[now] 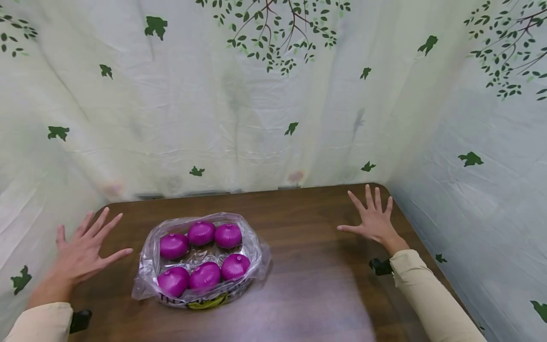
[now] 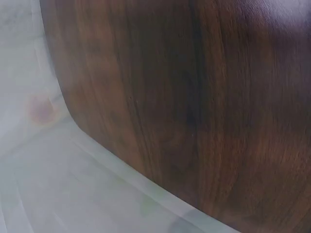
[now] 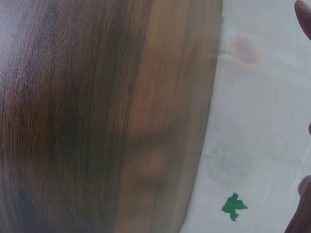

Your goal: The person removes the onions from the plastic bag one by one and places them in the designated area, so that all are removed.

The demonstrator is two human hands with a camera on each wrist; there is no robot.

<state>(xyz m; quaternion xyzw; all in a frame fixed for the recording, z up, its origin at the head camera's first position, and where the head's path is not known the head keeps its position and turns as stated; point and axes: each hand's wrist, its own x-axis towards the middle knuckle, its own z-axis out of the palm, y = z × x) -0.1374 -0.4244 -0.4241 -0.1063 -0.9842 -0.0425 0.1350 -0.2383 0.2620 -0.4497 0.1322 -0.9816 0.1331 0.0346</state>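
Several purple onions (image 1: 205, 275) sit in two rows inside a clear plastic bag, its mouth spread wide around a basket (image 1: 232, 293) with black and yellow print, left of the table's middle. To the left of it, my left hand (image 1: 81, 254) is held with fingers spread, apart from the bag (image 1: 147, 266). Over the far right part of the table, my right hand (image 1: 376, 221) also has its fingers spread and holds nothing. The right wrist view catches only fingertips (image 3: 304, 19) at its right edge; the left wrist view shows no hand.
The brown wooden table (image 1: 307, 266) has rounded far corners. White curtains (image 1: 256, 118) with green leaf prints hang close behind it and along both sides. A dark wrist strap (image 1: 380, 267) shows at the right cuff, another (image 1: 80, 321) at the left.
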